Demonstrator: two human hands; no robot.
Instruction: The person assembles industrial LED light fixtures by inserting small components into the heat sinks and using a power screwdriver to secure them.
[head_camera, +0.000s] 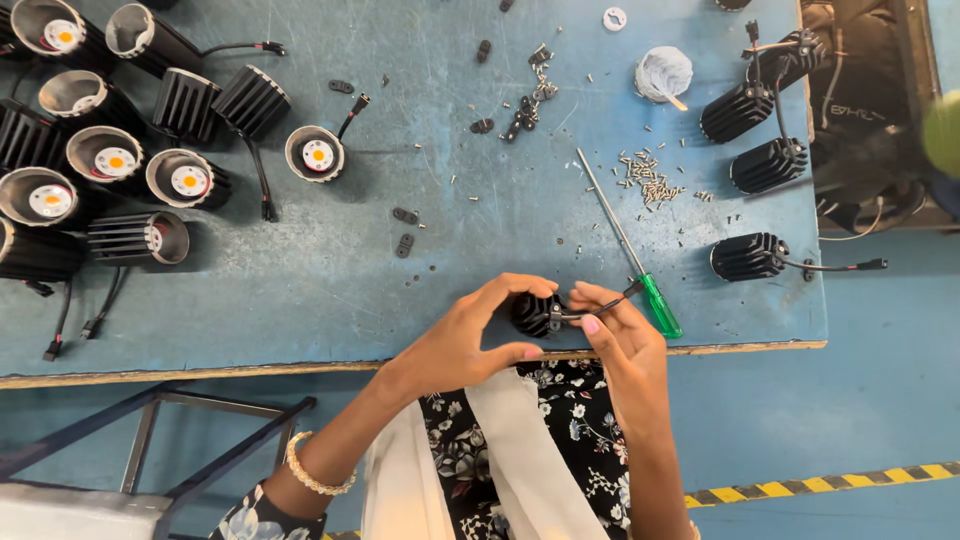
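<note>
**Both hands on a black lamp body**

While the left hand (470, 335) cupped the finned lamp body (535, 313) at the tabletop's (330, 270) near edge, the right hand (615, 325) pinched its thin black lead (605, 303). Just right of that body lay a green-handled screwdriver (630, 255); beyond the screwdriver's tip sat loose screws (650, 180).

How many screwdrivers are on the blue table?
1. The green-handled screwdriver lies slanted on the table, its handle beside the right hand. More could be hidden under parts.
</note>
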